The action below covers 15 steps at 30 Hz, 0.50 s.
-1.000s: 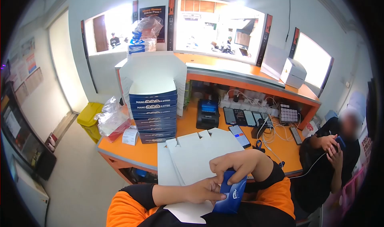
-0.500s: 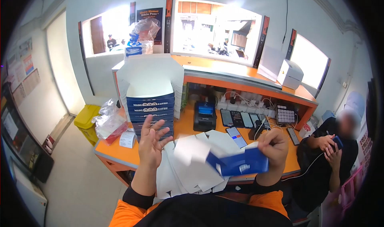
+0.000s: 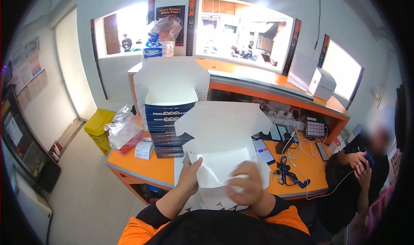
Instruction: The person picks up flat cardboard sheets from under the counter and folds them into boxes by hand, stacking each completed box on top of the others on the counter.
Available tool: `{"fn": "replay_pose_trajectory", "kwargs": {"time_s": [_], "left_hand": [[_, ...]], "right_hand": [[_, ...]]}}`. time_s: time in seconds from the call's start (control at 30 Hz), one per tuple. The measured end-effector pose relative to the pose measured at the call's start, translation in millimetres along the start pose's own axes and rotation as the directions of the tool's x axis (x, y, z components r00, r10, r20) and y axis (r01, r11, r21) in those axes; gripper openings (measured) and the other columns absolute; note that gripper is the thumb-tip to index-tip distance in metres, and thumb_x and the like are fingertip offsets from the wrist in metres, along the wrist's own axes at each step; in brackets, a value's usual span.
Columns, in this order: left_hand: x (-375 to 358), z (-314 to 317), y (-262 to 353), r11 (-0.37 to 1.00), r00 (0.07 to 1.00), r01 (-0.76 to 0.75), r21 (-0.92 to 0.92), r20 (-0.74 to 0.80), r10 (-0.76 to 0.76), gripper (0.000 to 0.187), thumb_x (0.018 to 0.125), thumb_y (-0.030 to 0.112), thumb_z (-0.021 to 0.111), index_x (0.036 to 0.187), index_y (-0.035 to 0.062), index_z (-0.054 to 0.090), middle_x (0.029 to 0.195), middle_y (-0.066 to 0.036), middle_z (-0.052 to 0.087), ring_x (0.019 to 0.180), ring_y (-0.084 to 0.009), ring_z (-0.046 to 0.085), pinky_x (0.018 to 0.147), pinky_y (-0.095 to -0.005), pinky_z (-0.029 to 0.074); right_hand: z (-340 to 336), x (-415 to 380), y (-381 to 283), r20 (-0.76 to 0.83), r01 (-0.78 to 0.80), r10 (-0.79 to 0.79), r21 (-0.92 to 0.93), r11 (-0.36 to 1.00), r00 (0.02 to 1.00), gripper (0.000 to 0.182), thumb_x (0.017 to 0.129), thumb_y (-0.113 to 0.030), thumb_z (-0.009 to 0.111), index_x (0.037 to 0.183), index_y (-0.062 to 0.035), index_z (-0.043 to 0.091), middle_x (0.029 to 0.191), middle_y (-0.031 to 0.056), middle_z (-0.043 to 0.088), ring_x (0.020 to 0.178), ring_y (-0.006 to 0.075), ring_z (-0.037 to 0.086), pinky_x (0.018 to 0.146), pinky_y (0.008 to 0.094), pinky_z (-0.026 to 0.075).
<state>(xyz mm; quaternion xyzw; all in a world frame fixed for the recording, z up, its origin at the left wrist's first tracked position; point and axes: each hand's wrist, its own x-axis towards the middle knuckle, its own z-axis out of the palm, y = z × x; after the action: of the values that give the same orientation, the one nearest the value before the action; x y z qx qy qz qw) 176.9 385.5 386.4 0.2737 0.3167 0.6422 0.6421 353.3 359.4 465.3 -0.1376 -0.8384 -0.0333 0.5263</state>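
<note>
A white paperboard food box [image 3: 224, 156] is held in front of me with its lid raised and its white inside facing up. My left hand [image 3: 189, 176] grips the left wall, thumb on the rim. At the front right corner, my right hand [image 3: 248, 183] has its fingers curled over the wall; motion blurs it a little. Flat white box blanks [image 3: 202, 202] lie beneath, mostly hidden by the box and my hands. Behind to the left stands a stack of dark blue printed food boxes [image 3: 168, 126], the top one with its lid up.
Phones [image 3: 264, 152], cables and a lanyard with keys [image 3: 286, 173] lie on the right of the orange counter [image 3: 317, 182]. A receipt [image 3: 143, 149] and plastic bag [image 3: 124, 130] lie left. A white printer [image 3: 322, 83] stands on the shelf. A seated person [image 3: 366, 171] holds a phone at right.
The blue-and-white blank in my right hand is now a raised box with its inside toward me. My left hand came down from the air onto its left wall. The view shifted slightly.
</note>
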Motion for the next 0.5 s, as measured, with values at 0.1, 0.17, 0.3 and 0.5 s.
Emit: {"fn": "replay_pose_trajectory", "kwargs": {"time_s": [0.1,0.17,0.3,0.5], "left_hand": [[0,-8,13,0.999,0.999,-0.051,0.008,0.001,0.051,0.051,0.087,0.011,0.047,0.132,0.0107,0.023,0.124,-0.012,0.041,0.111,-0.0251,0.047,0.089,-0.0377,0.044],[0,-14,17,0.998,0.998,-0.062,-0.022,0.024,0.063,0.053,0.086,0.008,0.048,0.132,0.0072,0.022,0.126,-0.013,0.039,0.115,-0.0251,0.043,0.091,-0.0360,0.041],[9,-40,-5,0.977,0.975,-0.213,0.020,0.062,0.212,0.059,0.081,0.009,0.053,0.132,0.0077,0.024,0.126,-0.011,0.037,0.113,-0.0222,0.043,0.092,-0.0317,0.040],[1,-46,-13,0.909,0.924,-0.376,0.178,0.004,0.382,0.073,0.075,0.005,0.060,0.136,0.0085,0.018,0.128,-0.010,0.034,0.110,-0.0192,0.042,0.088,-0.0303,0.041]], "right_hand": [[-25,-12,23,-0.320,-0.247,0.173,-0.205,0.947,0.931,0.055,0.060,-0.010,0.071,0.110,-0.0062,0.049,0.110,0.0169,0.046,0.103,0.0289,0.045,0.082,0.0419,0.040],[-22,-19,38,-0.238,-0.612,0.658,0.244,0.752,0.715,0.063,0.063,-0.010,0.069,0.119,-0.0055,0.042,0.115,0.0178,0.042,0.108,0.0278,0.042,0.088,0.0402,0.037],[5,-74,73,0.263,-0.855,0.814,0.196,0.480,0.518,0.073,0.067,-0.006,0.063,0.131,-0.0046,0.027,0.120,0.0160,0.039,0.113,0.0255,0.039,0.094,0.0349,0.034],[37,-105,47,0.216,-0.801,0.929,0.586,0.122,0.299,0.076,0.061,0.007,0.051,0.132,-0.0062,0.027,0.121,0.0141,0.039,0.112,0.0244,0.041,0.094,0.0324,0.035]]}}
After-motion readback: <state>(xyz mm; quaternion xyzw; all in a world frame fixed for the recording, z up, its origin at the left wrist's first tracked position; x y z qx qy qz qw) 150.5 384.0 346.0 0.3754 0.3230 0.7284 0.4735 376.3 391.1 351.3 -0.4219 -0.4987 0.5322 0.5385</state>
